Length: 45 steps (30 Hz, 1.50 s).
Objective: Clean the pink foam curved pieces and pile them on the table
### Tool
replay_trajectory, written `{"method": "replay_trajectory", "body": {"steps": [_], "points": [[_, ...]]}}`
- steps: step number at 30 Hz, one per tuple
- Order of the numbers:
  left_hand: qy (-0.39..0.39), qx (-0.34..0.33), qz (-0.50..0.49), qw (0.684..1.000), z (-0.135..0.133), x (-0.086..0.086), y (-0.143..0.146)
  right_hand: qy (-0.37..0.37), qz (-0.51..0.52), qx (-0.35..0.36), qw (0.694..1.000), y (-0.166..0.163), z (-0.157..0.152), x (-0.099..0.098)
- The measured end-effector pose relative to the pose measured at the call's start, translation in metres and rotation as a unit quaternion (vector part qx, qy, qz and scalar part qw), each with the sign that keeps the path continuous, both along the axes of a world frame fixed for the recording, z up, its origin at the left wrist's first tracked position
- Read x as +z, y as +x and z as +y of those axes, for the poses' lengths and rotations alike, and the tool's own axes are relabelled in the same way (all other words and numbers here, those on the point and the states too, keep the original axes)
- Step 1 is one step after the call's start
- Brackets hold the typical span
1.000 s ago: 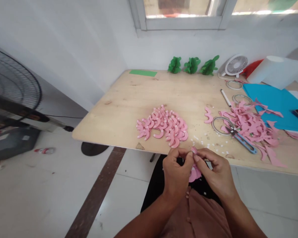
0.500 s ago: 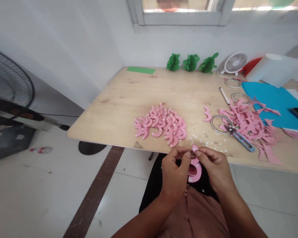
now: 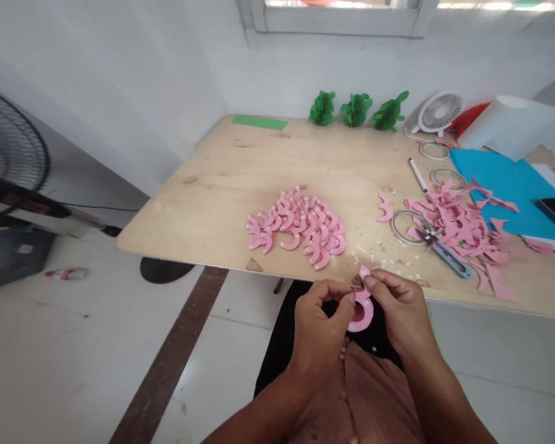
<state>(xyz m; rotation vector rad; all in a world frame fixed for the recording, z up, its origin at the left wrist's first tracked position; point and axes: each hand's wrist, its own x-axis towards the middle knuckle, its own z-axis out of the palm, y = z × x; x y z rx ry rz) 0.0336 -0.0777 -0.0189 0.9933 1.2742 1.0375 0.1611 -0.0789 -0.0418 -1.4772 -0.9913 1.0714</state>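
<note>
Just off the table's front edge, over my lap, is a curved pink paper cutout [image 3: 365, 313] shaped like a 3, with small white squares on it. My right hand [image 3: 400, 308] pinches its upper part between thumb and index finger. My left hand [image 3: 321, 314] is closed in a pinch at its left side, thumb and index fingertips against the paper. Those fingertips hide part of the cutout. A heap of similar pink cutouts [image 3: 321, 231] lies on the table beyond my left hand, and another pink cutout [image 3: 385, 208] lies apart to its right.
Pink paper scraps [image 3: 460, 216] cover the right side, with blue-handled scissors [image 3: 451, 258] and a tape roll [image 3: 393, 229] beside them. White bits [image 3: 388, 262] dot the table [image 3: 203, 197]. Behind are a pen [image 3: 417, 176], blue sheets [image 3: 513, 191], green paper shapes [image 3: 356, 111] and a small fan [image 3: 440, 112].
The camera view has shifted slightly. My left fingers have drawn closer together at the cutout's side, while my right hand keeps its hold on the upper part.
</note>
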Motion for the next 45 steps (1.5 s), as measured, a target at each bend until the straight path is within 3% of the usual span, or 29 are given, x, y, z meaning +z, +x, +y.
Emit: {"method": "replay_trajectory", "body": {"steps": [14,45], "points": [[0.005,0.000,0.026,1.000,-0.001,-0.004,-0.002,-0.005,0.012,-0.004,1.000,-0.001,-0.002,0.000],[0.063,-0.037,0.035,0.997,-0.005,-0.013,-0.010,-0.047,0.182,0.002,0.982,-0.003,-0.003,0.002]]}}
